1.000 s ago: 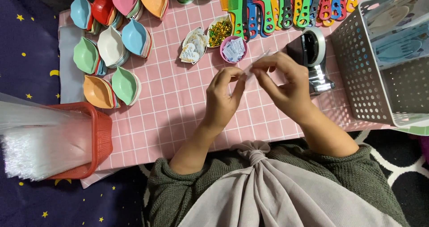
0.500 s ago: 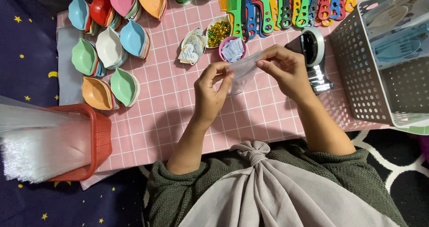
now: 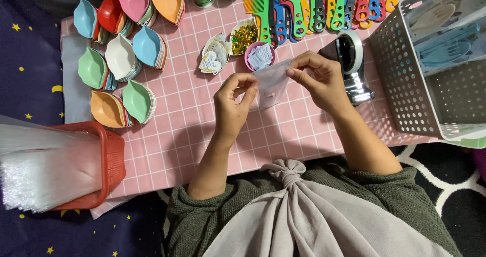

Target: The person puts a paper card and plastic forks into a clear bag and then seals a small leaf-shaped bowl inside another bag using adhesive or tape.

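In the head view, the left hand (image 3: 230, 107) and the right hand (image 3: 319, 82) are holding a small clear plastic bag (image 3: 272, 82) up between them, above the pink checked table (image 3: 187, 130). The left fingers (image 3: 242, 84) are pinching the bag's upper left corner, and the right fingers (image 3: 298, 69) are pinching its upper right corner, so both hands are clenched on the bag. The top edge is stretching from one set of fingertips to the other, rising slightly toward the right ones. The bag's long axis is running down from that edge toward the person, with the lower end hanging free below and between the fingers, tilted a little to the left.

Just beyond the fingers, a small pink cup of white packets (image 3: 260, 56) is sitting, with a dish of gold and green beads (image 3: 243, 35) and a dish of heart-shaped tags (image 3: 215, 52) farther to the left of it. Just beside the right fingers, on their far right, a tape dispenser (image 3: 352, 64) is standing. A row of coloured combs (image 3: 314, 6) is lying along the table's far edge, well beyond both hands. Stacks of leaf-shaped dishes (image 3: 124, 54) in pastel colours are lying well to the left of the left fingers. A white perforated basket (image 3: 410, 80) is standing to the right of the right hand, and a red basket (image 3: 109, 161) holding a sheaf of clear bags (image 3: 45, 171) is sitting near the left elbow.
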